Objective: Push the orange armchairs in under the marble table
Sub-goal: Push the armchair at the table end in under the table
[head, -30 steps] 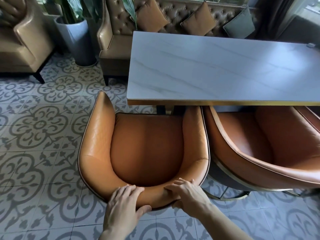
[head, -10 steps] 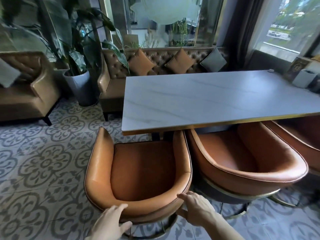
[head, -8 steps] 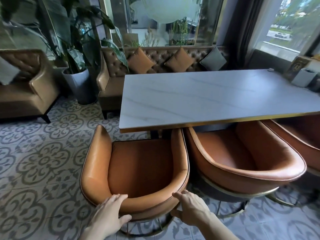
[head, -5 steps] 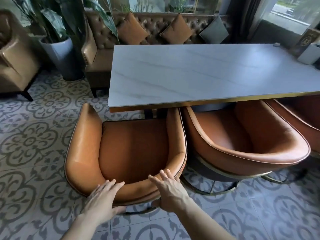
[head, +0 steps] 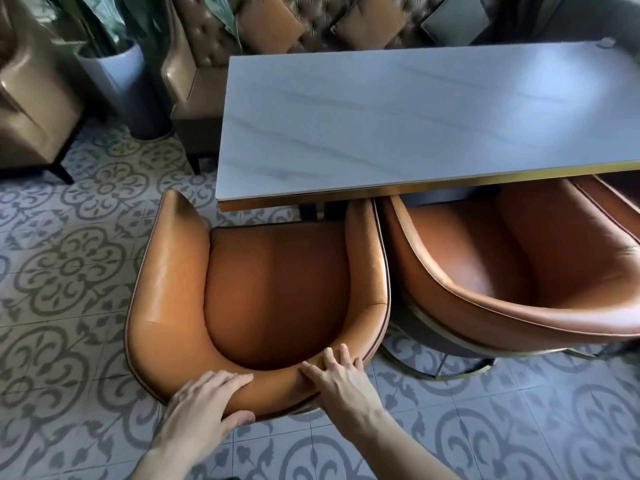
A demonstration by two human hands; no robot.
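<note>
Marble surface (head: 415,116), white, lay straight beyond the curved orange leather armchair (head: 273,289); your left hand (head: 204,400) gripped its backrest; right hand (head: 343,379) pressed flat.

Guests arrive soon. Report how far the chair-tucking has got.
Looks done: the middle armchair has its front under the marble table. In hand: the left hand grips and the right hand presses the back of the left armchair, whose seat lies mostly uncovered. Left: pushing it in; a third armchair is mostly out of frame.
</note>
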